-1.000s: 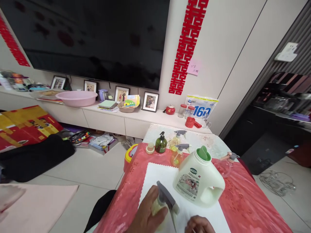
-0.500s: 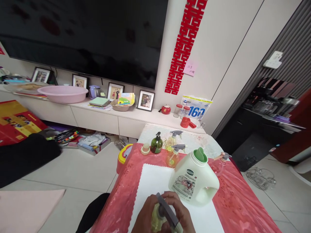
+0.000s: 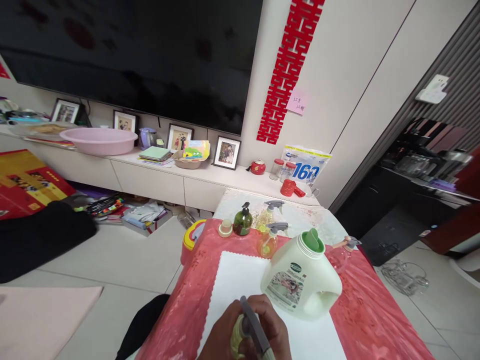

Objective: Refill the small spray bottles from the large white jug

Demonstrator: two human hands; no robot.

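At the bottom of the view a spray bottle [image 3: 255, 327] with a grey trigger head and a yellowish body is held by both hands. My left hand [image 3: 223, 332] wraps its left side, and my right hand [image 3: 275, 325] grips around the head from the right. Part of the bottle is hidden by the fingers and the frame edge. Just beyond stands a large pale green detergent jug [image 3: 303, 277], uncapped, with a green spout. Under it lies a white scallop-edged mat [image 3: 240, 270].
Behind the jug are an orange spray bottle [image 3: 268, 245], a green pump bottle [image 3: 243, 221], and a pale cap [image 3: 225, 227]. Another clear spray bottle [image 3: 343, 255] stands right of the jug. A red cloth [image 3: 187, 300] covers the table. A yellow-topped stool [image 3: 191, 237] is beside it.
The view has shifted slightly. Both hands with the spray bottle sit a little farther left, and the grey head has turned slightly. The other bottles stay in place.
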